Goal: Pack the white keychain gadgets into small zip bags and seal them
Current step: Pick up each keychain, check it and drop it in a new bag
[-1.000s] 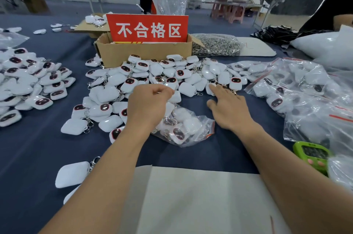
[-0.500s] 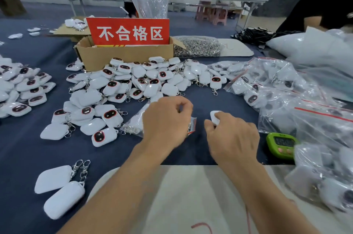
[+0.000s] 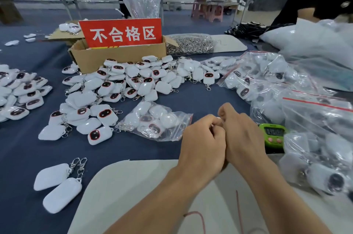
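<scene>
Head view: the left hand [image 3: 202, 144] and right hand [image 3: 243, 138] are pressed side by side over the near edge of the blue counter [image 3: 28, 157]. Both have curled fingers, knuckles up. A pale sliver shows between the fingertips, but I cannot tell what it is or whether either hand really grips it.

Just left of the hands a clear bag [image 3: 156, 121] lies flat on the counter. It holds several white gadgets, a few with their dark faces up, and its red-striped mouth points toward the hands.

Beyond it, loose gadgets [image 3: 133, 79] are heaped against the front of a cardboard box [image 3: 118, 56]. A red sign [image 3: 120, 33] stands in the box and hides whatever else is inside. A second heap [image 3: 19, 90] lies at the far left, and a pair [image 3: 57, 186] lies face down near the left forearm, clasps touching.

To the right, filled bags [image 3: 277, 79] are piled up, each with gadgets inside and a red strip at the mouth. More of them reach the near right corner. Behind the box, a clear sack [image 3: 189, 44] holds metal clasps.

A green timer [image 3: 273, 134] sits just right of the right hand, against the piled bags. Both forearms cross a pale mat [image 3: 133, 186].
</scene>
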A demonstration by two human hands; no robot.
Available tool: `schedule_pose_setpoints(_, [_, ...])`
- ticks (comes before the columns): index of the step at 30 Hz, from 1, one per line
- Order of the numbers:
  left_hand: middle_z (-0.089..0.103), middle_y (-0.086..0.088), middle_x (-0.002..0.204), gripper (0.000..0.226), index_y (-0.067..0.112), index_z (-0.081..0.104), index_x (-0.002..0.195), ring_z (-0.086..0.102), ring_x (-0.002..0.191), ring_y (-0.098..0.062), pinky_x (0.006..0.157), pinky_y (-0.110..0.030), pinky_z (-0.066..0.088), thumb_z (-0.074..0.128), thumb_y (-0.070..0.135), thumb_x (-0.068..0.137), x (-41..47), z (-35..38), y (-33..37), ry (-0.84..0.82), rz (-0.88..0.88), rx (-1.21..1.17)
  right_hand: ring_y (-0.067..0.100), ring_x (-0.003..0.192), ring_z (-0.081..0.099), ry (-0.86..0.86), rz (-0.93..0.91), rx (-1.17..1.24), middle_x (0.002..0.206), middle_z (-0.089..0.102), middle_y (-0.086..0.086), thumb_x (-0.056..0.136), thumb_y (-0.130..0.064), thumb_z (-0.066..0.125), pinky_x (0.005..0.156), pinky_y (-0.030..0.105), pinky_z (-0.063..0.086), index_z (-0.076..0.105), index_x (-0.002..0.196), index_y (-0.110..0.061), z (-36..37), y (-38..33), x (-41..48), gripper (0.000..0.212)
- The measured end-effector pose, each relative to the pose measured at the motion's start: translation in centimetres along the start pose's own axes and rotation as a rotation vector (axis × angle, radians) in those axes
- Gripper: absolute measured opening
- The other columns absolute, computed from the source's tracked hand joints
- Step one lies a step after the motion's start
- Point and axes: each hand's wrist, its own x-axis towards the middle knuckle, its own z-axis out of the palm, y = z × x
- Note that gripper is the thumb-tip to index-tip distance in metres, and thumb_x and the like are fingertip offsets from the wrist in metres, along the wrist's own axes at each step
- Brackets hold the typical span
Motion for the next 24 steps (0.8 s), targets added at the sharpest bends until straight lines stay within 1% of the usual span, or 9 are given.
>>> schedule_pose_setpoints(4, [0.060, 0.017, 0.064, 0.013, 0.029, 0.059, 0.081, 0.054, 0.062, -0.004, 0.061, -0.018, 0.038, 0.054, 0.024, 0.092, 0.4, -0.6, -0.7, 0.006, -0.018, -0.082, 0.028, 0.083, 0.046, 0.013, -0.001, 0.005, 0.086, 0.058, 0.001, 0.096, -0.031, 0.049, 0.069, 0.039, 0.028, 0.043, 0.110, -0.029, 0.8, -0.4, 0.4, 0.015])
schedule_pose_setpoints(6, [0.059, 0.016, 0.061, 0.015, 0.031, 0.056, 0.084, 0.052, 0.057, -0.004, 0.056, -0.017, 0.036, 0.054, 0.045, 0.089, 0.6, -0.8, -1.0, 0.018, -0.053, -0.080, 0.029, 0.079, 0.050, 0.069, 0.030, 0.125, 0.081, 0.061, -0.001, 0.099, -0.030, 0.046, 0.067, 0.040, 0.029, 0.049, 0.101, -0.027, 1.2, -0.1, 0.5, 0.004])
schedule_pose_setpoints(8, [0.060, 0.018, 0.061, 0.019, 0.033, 0.053, 0.091, 0.053, 0.058, -0.003, 0.056, -0.016, 0.037, 0.056, 0.052, 0.088, 0.8, -0.6, -1.3, 0.009, -0.091, -0.053, 0.028, 0.079, 0.057, 0.141, 0.106, 0.344, 0.081, 0.067, -0.001, 0.099, -0.025, 0.048, 0.069, 0.038, 0.036, 0.058, 0.095, -0.026, 1.3, 0.4, 0.7, 0.011])
schedule_pose_setpoints(12, [0.068, 0.012, 0.068, 0.026, 0.038, 0.054, 0.122, 0.060, 0.064, -0.001, 0.060, -0.017, 0.040, 0.056, 0.042, 0.097, 1.4, -0.6, -1.3, -0.039, -0.159, -0.101, 0.016, 0.066, 0.069, 0.129, 0.268, 0.967, 0.073, 0.075, -0.001, 0.097, -0.007, 0.055, 0.060, 0.032, 0.058, 0.073, 0.088, -0.021, 0.5, 0.4, 1.0, 0.025])
schedule_pose_setpoints(13, [0.068, 0.007, 0.067, 0.026, 0.037, 0.059, 0.125, 0.059, 0.060, -0.003, 0.058, -0.018, 0.041, 0.055, 0.039, 0.099, 1.5, -0.7, -1.2, -0.052, -0.170, -0.185, 0.016, 0.067, 0.070, 0.066, 0.284, 1.139, 0.076, 0.077, 0.002, 0.097, -0.004, 0.055, 0.058, 0.031, 0.060, 0.075, 0.089, -0.018, 0.2, 0.3, 0.9, 0.026])
schedule_pose_setpoints(15, [0.061, 0.007, 0.058, 0.023, 0.035, 0.072, 0.113, 0.052, 0.052, -0.006, 0.052, -0.020, 0.040, 0.052, 0.027, 0.103, 1.5, -1.0, -1.0, -0.045, -0.092, -0.338, 0.024, 0.074, 0.072, -0.083, 0.250, 1.362, 0.086, 0.077, 0.015, 0.098, -0.002, 0.056, 0.060, 0.033, 0.060, 0.076, 0.095, -0.011, -0.2, 0.4, 0.7, 0.022])
schedule_pose_setpoints(17, [0.050, 0.008, 0.052, 0.029, 0.036, 0.075, 0.105, 0.043, 0.048, -0.007, 0.047, -0.019, 0.036, 0.050, 0.022, 0.103, 1.2, -1.3, -0.5, 0.009, 0.019, -0.428, 0.033, 0.079, 0.070, -0.190, 0.151, 1.479, 0.093, 0.074, 0.023, 0.095, -0.007, 0.059, 0.066, 0.039, 0.058, 0.075, 0.102, -0.006, -0.5, 0.5, 0.6, 0.018])
schedule_pose_setpoints(19, [0.044, 0.009, 0.051, 0.031, 0.037, 0.075, 0.107, 0.037, 0.049, -0.008, 0.046, -0.019, 0.034, 0.049, 0.021, 0.103, 0.8, -1.6, -0.1, 0.045, 0.088, -0.490, 0.033, 0.082, 0.067, -0.216, 0.075, 1.567, 0.094, 0.072, 0.023, 0.088, -0.014, 0.060, 0.072, 0.040, 0.057, 0.075, 0.101, -0.006, -0.8, 0.5, 0.4, 0.022])
schedule_pose_setpoints(24, [0.050, 0.020, 0.055, 0.031, 0.042, 0.073, 0.111, 0.041, 0.051, -0.002, 0.052, -0.013, 0.034, 0.052, 0.020, 0.103, 0.8, -1.8, -0.1, 0.116, 0.155, -0.405, 0.031, 0.080, 0.071, -0.177, -0.047, 1.549, 0.087, 0.072, 0.020, 0.088, -0.014, 0.062, 0.071, 0.033, 0.060, 0.072, 0.098, -0.012, -0.9, -0.1, 0.0, 0.015])
